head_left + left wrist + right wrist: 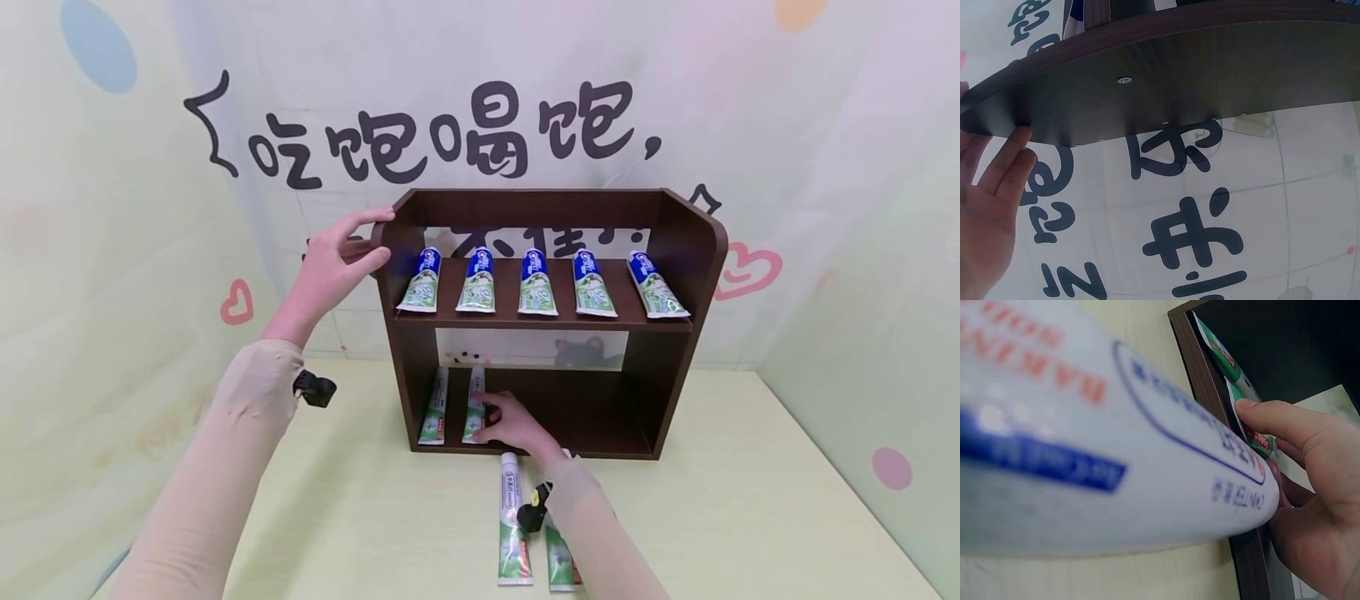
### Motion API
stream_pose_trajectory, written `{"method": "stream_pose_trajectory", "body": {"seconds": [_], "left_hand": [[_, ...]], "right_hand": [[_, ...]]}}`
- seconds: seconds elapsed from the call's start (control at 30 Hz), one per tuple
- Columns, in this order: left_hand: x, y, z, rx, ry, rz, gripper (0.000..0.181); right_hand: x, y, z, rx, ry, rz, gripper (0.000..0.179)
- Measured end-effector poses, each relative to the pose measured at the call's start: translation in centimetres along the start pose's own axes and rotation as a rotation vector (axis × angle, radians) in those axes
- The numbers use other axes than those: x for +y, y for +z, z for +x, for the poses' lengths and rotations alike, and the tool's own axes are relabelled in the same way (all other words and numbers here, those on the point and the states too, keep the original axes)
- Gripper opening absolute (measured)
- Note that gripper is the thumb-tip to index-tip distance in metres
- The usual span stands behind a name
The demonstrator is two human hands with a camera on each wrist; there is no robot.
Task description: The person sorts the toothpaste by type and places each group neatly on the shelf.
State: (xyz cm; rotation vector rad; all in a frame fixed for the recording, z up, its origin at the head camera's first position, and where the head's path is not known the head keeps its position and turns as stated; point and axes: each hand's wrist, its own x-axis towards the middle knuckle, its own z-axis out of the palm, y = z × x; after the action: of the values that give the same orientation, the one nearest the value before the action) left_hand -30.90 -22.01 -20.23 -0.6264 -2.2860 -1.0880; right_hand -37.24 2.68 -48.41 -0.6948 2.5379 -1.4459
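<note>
My left hand rests against the upper left side of a dark brown two-tier rack, fingers fairly straight; in the left wrist view its fingertips touch the panel's outer face. On the lower shelf my right hand pinches a green-and-white toothpaste tube, which leans back with its crimped end forward. The right wrist view shows a finger on that tube's green part. To its left leans a matching toothpaste tube.
Several blue-and-green toothpaste tubes lean in a row on the upper shelf. On the table before the rack lie a white-and-green tube and another tube, partly under my right forearm. A printed curtain hangs behind.
</note>
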Motion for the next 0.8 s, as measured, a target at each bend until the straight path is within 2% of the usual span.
{"method": "stream_pose_trajectory", "body": {"seconds": [0.8], "left_hand": [[-0.12, 0.04, 0.02, 0.003, -0.002, 0.009, 0.044]], "right_hand": [[0.21, 0.03, 0.08, -0.004, -0.005, 0.004, 0.071]]}}
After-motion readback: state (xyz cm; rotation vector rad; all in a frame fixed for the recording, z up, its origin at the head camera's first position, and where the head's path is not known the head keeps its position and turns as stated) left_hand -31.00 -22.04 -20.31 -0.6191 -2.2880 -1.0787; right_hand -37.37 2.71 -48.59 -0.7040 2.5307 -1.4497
